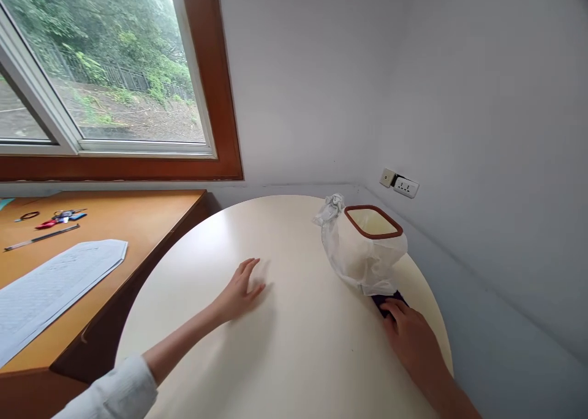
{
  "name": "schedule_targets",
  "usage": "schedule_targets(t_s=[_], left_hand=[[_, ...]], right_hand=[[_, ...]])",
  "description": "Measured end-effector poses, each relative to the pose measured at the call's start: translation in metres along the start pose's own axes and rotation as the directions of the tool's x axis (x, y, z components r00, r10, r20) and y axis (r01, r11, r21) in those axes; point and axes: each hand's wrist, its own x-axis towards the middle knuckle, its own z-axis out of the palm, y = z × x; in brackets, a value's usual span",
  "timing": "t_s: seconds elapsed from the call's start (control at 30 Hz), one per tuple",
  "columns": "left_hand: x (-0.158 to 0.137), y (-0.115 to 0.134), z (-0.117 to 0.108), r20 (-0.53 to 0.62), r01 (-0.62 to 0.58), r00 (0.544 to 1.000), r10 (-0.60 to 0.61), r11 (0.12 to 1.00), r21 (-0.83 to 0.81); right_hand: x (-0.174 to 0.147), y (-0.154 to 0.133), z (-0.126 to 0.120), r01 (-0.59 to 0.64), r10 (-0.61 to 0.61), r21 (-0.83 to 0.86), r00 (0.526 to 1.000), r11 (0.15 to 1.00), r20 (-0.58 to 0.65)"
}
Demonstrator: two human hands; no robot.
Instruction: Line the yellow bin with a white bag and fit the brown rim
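My left hand is over the left middle of the round cream table, thumb and fingers apart with nothing between them. On the table's right side, my right hand has its fingers curled onto a dark, flat object; its exact kind is unclear, as the fingers hide part of it. Just beyond that object stands a small bin with a brown, rounded-square rim. A thin white plastic bag hangs loosely around the bin, and its bunched end sticks up at the bin's back left.
At the left is a wooden desk bearing papers, a pen, keys and a dark ring-shaped band. A white wall with a socket borders the table's right side. Behind the desk is a window.
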Motion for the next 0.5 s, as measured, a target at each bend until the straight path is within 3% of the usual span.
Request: schedule_targets(t_s=[0.13, 0.23, 0.33, 0.5], left_hand=[[-0.029, -0.016, -0.023, 0.014, -0.065, 0.998, 0.064, 0.986, 0.157], [-0.041, -0.013, -0.027, 0.041, -0.161, 0.987, 0.156, 0.953, 0.258], [-0.046, -0.005, -0.019, 0.093, -0.238, 0.971, 0.22, 0.923, 0.301], [-0.042, -0.005, 0.005, 0.114, -0.225, 0.973, 0.198, 0.917, 0.33]], right_hand=[[0.003, -0.028, -0.022, 0.151, -0.151, 0.134, 0.989, 0.979, -0.012], [0.019, -0.063, -0.024, 0.331, -0.35, 0.245, 0.936, 0.911, 0.037], [0.039, -0.097, -0.009, 0.444, -0.487, 0.246, 0.86, 0.861, 0.151], [0.06, -0.126, 0.029, 0.507, -0.539, 0.188, 0.758, 0.841, 0.367]])
